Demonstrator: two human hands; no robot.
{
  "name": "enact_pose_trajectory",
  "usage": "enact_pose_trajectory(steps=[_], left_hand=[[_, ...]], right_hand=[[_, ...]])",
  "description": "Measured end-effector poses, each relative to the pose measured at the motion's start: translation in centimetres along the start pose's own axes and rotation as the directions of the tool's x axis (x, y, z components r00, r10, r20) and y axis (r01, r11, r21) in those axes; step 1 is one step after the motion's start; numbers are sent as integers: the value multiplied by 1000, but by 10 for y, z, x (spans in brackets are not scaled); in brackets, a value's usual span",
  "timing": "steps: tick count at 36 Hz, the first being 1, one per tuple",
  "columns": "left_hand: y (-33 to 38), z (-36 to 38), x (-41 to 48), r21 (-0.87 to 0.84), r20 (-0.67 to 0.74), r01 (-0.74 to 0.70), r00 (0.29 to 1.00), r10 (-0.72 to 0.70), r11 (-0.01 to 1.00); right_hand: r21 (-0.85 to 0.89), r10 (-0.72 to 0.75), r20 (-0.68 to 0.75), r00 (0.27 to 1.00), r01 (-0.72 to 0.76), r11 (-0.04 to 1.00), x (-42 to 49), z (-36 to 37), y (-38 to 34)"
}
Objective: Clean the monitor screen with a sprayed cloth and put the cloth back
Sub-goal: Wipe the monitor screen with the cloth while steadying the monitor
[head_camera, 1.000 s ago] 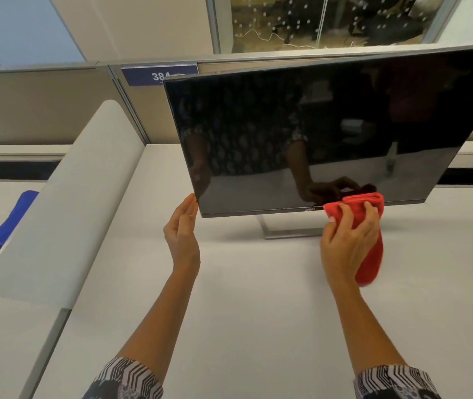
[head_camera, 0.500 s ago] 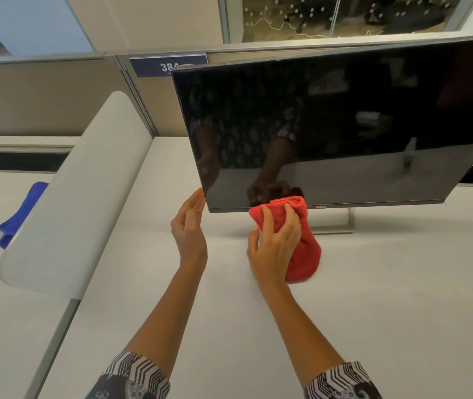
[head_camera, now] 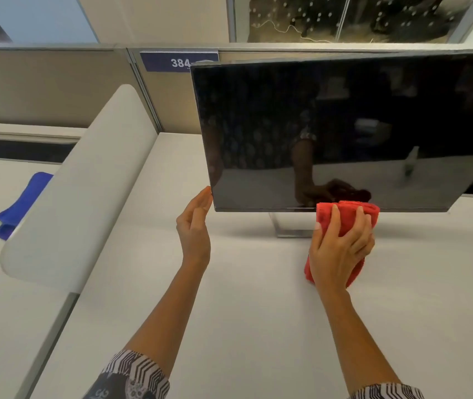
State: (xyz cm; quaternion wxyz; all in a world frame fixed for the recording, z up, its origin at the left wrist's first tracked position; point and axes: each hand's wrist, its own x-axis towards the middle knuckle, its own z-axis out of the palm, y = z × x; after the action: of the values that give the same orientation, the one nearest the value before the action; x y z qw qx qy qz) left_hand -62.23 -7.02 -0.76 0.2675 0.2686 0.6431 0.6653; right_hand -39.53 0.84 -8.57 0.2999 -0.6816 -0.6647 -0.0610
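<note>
Over the pale matte desk [head_camera: 258,326], a soft folded red cloth [head_camera: 350,211] is gripped by the right hand [head_camera: 338,251], fingers spread and curled over it. The cloth is pressed at the bottom edge of the monitor [head_camera: 344,125], right of the stand [head_camera: 287,230]. The left hand [head_camera: 195,228], fingers straight, is laid against the lower left corner. The glossy black screen runs long from left to right, mostly above the cloth, so the right hand is judged best placed for wiping. A blue cloth [head_camera: 19,205] is seen beyond a rounded grey divider [head_camera: 85,182]

Soft, even light; pale shadows on the desk [head_camera: 229,312]. The monitor screen [head_camera: 344,125] shines like a mirror (dim reflections). Lines bend near the edges.
</note>
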Motion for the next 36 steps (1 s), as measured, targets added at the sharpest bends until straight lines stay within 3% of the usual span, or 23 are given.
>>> enact_pose_trajectory(steps=[11, 17, 22, 29, 36], left_hand=[[-2, 0, 0, -15, -5, -7, 1000, 7, 1000], [1, 1, 1, -11, -22, 3, 1000, -3, 1000], [2, -2, 2, 24, 0, -19, 1000, 19, 1000], [4, -5, 5, 26, 14, -17, 1000, 17, 1000], [5, -7, 3, -53, 32, 14, 999, -12, 998]], right_hand=[[128, -23, -20, 1000, 25, 991, -12, 7, -32], [129, -257, 66, 964, 247, 960, -48, 10, -96], [98, -345, 111, 932, 335, 937, -67, 17, -137], [117, -529, 110, 841, 518, 848, -60, 30, -118], [88, -363, 49, 930, 358, 930, -34, 17, -57]])
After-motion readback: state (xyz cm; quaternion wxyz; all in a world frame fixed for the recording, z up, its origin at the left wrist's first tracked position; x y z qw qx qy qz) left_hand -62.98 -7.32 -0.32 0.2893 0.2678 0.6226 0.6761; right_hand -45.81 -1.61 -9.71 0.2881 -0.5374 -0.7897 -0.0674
